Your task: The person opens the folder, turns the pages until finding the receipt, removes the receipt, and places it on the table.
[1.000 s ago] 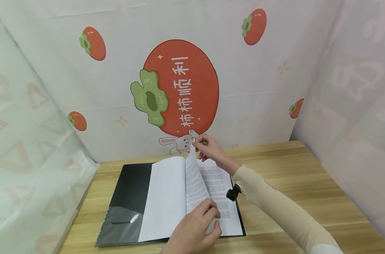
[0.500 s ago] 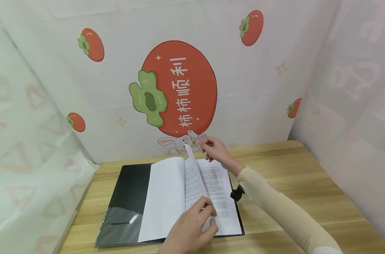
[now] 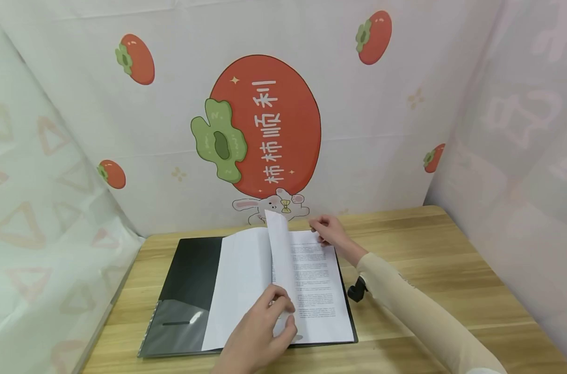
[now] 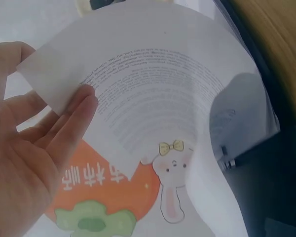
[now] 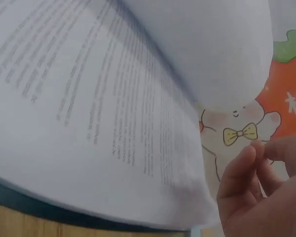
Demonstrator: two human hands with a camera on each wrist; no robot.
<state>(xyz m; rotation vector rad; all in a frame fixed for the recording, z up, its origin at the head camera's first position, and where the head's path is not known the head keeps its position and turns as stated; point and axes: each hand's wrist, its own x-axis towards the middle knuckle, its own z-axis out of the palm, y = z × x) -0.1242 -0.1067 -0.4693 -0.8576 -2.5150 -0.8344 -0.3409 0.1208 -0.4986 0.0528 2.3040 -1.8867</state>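
My left hand [image 3: 262, 327] holds the lower corner of a printed page [image 4: 163, 44], its fingers [image 4: 81, 103] lying over the sheet's face. This page [image 3: 280, 249] stands raised and curled over the open document folder, showing its blank back in the head view. Near the folder's top right corner, my right hand [image 3: 329, 231] has curled fingers, thumb and fingertips [image 5: 249, 155] together with nothing between them. Beneath lies another page of printed text [image 3: 313, 285], with a blank white page [image 3: 241, 291] on the left side.
The folder's black cover [image 3: 199, 265] with a clear pocket [image 3: 171, 332] lies to the left. Everything rests on a wooden table [image 3: 414, 244] in front of a white cloth backdrop [image 3: 358, 114] with persimmons and a rabbit.
The right hand has let go of the page's upper corner and moved right and down. My left hand has moved left with the lower corner, curling the page further over.
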